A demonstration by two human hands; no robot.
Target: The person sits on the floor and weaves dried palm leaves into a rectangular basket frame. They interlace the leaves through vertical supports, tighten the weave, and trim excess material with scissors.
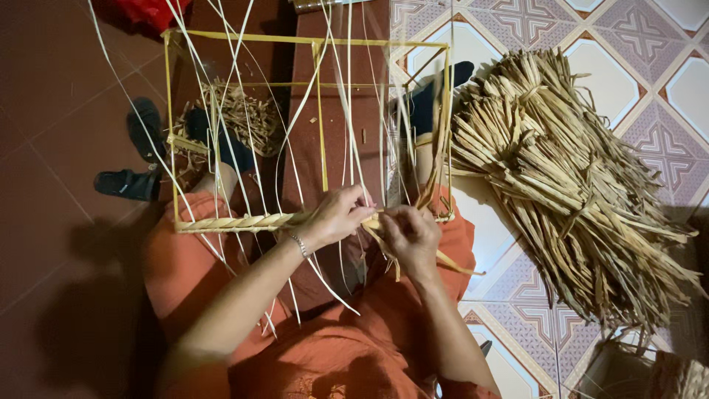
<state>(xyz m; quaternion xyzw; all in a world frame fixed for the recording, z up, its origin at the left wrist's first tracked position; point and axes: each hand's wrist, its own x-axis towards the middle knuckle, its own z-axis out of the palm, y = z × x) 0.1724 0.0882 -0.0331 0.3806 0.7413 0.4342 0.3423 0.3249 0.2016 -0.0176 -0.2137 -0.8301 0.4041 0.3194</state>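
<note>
A rectangular yellow wire frame [319,111] rests on my lap, with a braid of dried leaf strips [236,222] wound along its near bar. Thin pale strands [347,111] run up across the frame. My left hand [336,216] grips the near bar where the braid ends, a bracelet on its wrist. My right hand [408,234] pinches dried leaf strips [443,260] just right of it, and their loose ends hang below the bar.
A big heap of dried leaf strips [569,185] lies on the patterned tiles at right. A smaller pile of scraps [244,114] sits beyond the frame. Black sandals [136,159] lie on the red floor at left. A woven basket [676,373] shows at bottom right.
</note>
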